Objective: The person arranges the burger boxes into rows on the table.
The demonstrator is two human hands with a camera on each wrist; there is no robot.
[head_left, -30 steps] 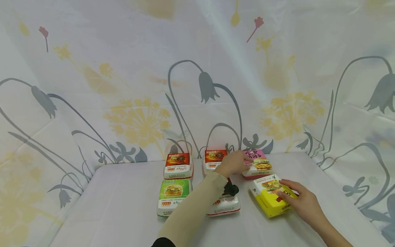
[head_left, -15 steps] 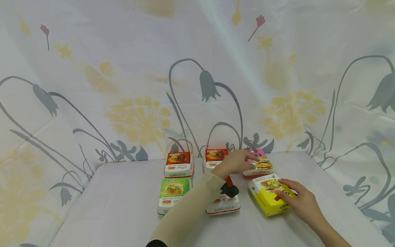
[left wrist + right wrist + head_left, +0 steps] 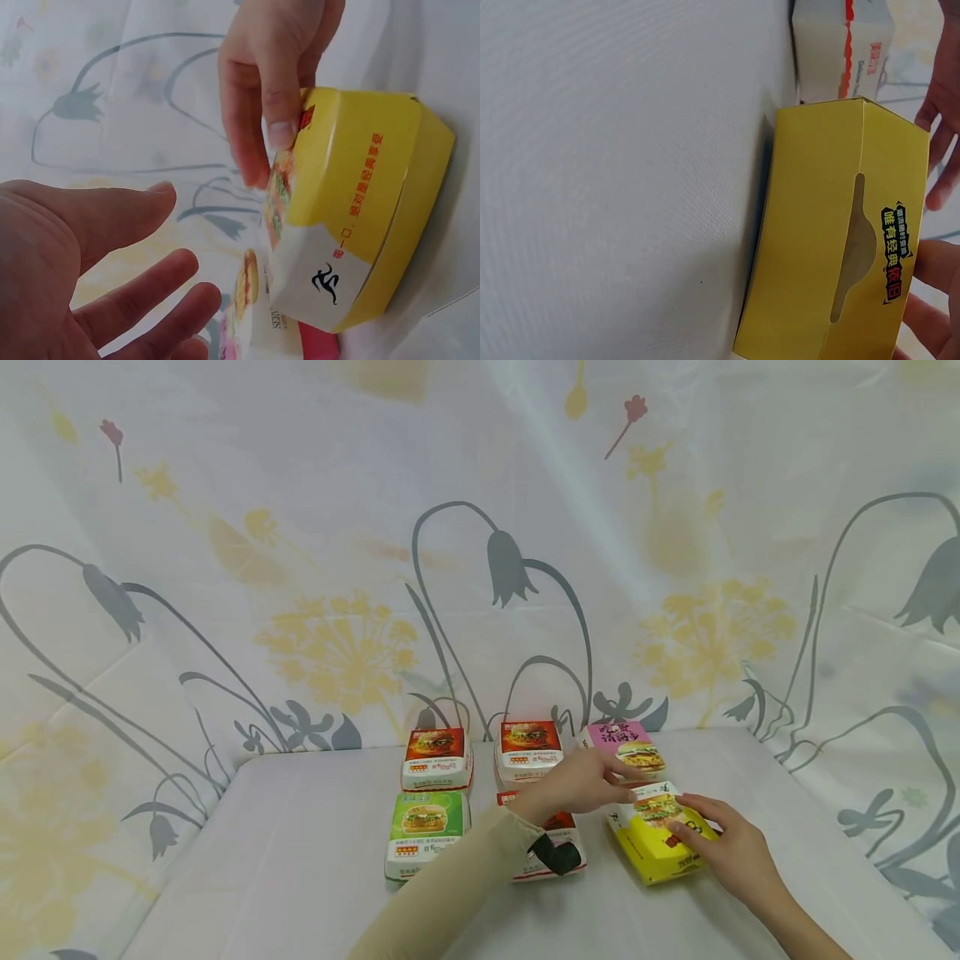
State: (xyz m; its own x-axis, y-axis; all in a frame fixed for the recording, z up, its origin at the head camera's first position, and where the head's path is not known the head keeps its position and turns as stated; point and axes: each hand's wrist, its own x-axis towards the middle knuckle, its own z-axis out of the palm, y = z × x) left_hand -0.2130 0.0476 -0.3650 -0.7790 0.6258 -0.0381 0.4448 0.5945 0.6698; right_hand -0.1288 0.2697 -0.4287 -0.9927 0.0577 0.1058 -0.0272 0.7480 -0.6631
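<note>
A yellow-and-white burger box (image 3: 660,835) sits at an angle at the table's right side. My right hand (image 3: 738,852) rests on its top near the right edge, thumb and fingers extended. The left wrist view shows this right hand (image 3: 274,75) against the top of the yellow box (image 3: 352,195). My left hand (image 3: 588,785) reaches across from the left to just beside the yellow box's far left corner. Its fingers (image 3: 142,289) are spread and hold nothing. Behind them lies a pink burger box (image 3: 626,747), partly covered by the left hand.
Two red-and-white burger boxes (image 3: 437,760) (image 3: 528,747) stand in the back row. A green one (image 3: 426,835) is in front at left. Another red one (image 3: 551,856) lies partly under the left forearm. A flowered cloth (image 3: 480,568) hangs behind the white table (image 3: 300,860).
My left hand has come away from the pink box, moving right and nearer to the yellow box. The right hand and the boxes stay about where they were.
</note>
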